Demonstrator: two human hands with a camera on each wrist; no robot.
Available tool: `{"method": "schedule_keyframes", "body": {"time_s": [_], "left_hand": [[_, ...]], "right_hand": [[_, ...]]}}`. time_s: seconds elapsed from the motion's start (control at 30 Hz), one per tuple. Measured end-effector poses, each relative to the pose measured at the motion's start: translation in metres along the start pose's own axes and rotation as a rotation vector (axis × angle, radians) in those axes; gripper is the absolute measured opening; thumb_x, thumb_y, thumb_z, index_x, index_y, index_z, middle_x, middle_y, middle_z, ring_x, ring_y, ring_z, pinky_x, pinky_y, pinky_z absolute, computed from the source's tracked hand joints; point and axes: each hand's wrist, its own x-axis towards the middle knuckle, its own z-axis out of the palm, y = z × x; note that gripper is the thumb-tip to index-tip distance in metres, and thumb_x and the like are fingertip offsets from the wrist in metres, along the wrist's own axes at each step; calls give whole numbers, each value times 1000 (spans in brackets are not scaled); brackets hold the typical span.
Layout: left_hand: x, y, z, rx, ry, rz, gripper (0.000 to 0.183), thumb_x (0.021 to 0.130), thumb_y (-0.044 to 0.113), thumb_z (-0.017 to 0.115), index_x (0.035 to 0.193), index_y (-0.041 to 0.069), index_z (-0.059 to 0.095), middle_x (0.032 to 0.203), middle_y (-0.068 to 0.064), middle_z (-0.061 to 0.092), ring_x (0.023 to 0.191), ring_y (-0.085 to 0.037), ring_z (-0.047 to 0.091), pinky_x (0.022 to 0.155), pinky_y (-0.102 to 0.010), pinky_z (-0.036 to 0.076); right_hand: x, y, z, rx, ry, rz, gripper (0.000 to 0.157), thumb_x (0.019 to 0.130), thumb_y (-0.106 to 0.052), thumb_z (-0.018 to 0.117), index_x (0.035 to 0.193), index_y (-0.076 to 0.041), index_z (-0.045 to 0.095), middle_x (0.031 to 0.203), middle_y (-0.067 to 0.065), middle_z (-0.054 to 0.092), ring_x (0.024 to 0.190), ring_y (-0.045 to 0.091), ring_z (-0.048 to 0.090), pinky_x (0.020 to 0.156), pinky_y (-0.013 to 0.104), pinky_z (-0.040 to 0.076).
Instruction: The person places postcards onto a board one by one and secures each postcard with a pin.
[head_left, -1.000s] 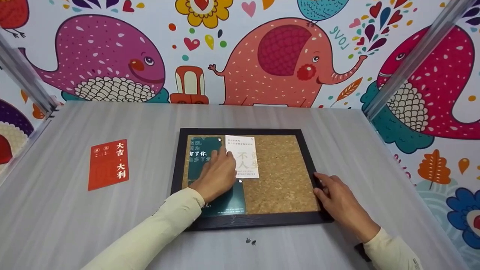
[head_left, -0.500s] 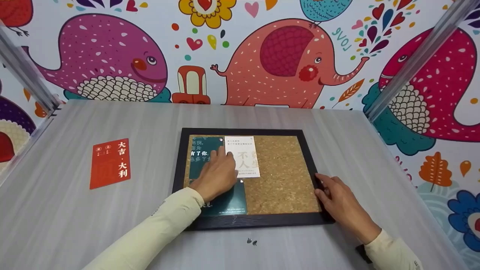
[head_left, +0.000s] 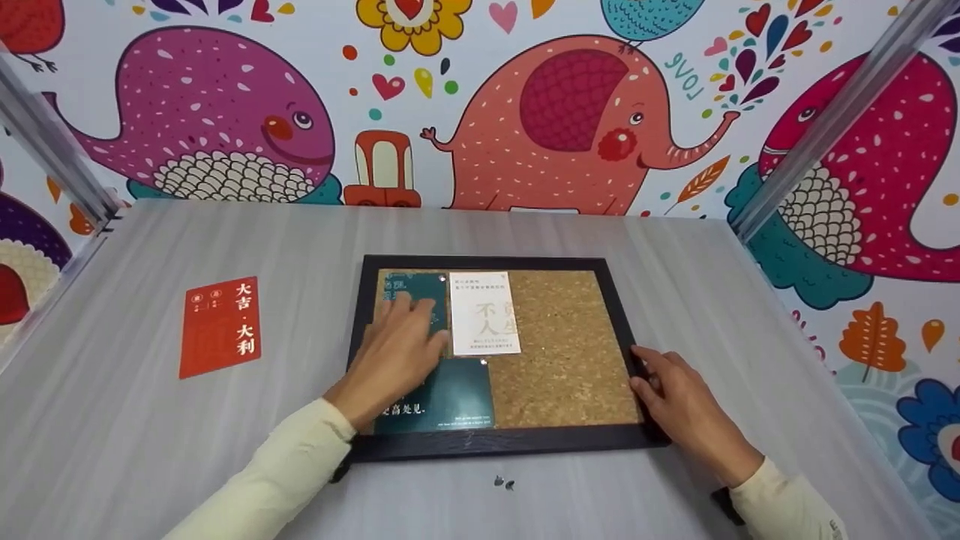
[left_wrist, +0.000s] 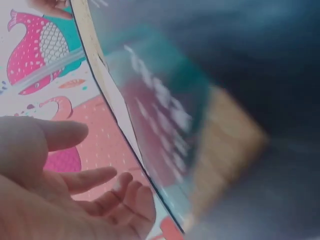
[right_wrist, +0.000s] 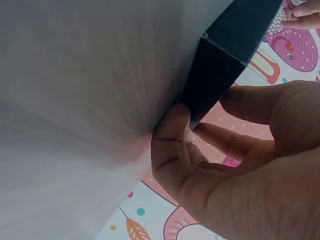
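Note:
A cork board with a black frame (head_left: 551, 441) lies on the table in the head view. On its left half are an upper dark green card (head_left: 420, 286), a lower dark green card (head_left: 461, 394) and, beside the upper one, a white card (head_left: 485, 319). Small pins show at the cards' top right corners. My left hand (head_left: 397, 349) hovers over the green cards, fingers loosely bent and apart; nothing lies between them in the left wrist view. Thumb and fingers of my right hand (head_left: 679, 397) grip the frame's right edge, as the right wrist view (right_wrist: 235, 165) confirms.
A red card (head_left: 220, 328) with white characters lies on the table left of the board. Small loose pins (head_left: 503, 484) rest in front of the frame. Part of a dark object (head_left: 726, 506) shows beside the right sleeve. A cartoon-printed wall (head_left: 420, 97) stands behind.
My left hand has come away from the white card's left edge and moved left, uncovering more of the white card and the lower green card. My right hand keeps its grip on the frame.

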Motion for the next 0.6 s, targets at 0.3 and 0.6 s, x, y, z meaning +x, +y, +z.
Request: {"method": "schedule_keyframes", "body": {"time_s": [0.3,0.6], "left_hand": [[-21,-21,-13,-61,89,-48,51,106,16,72,150,-8,60,148,-31,53,130,-44,45,96,-64,46],[-33,-38,-19,-122,100,-100,56,105,9,67,155,-10,53,158,-35,42,142,-50,37,107,-71,41]], "right_hand": [[0,1,-1,-12,16,-22,49,107,-6,70,151,12,57,106,13,65,85,19,55,73,33,49],[0,1,-1,-11,29,-47,48,107,-4,70,150,13,57,104,11,63,85,18,54,77,34,49]]}}
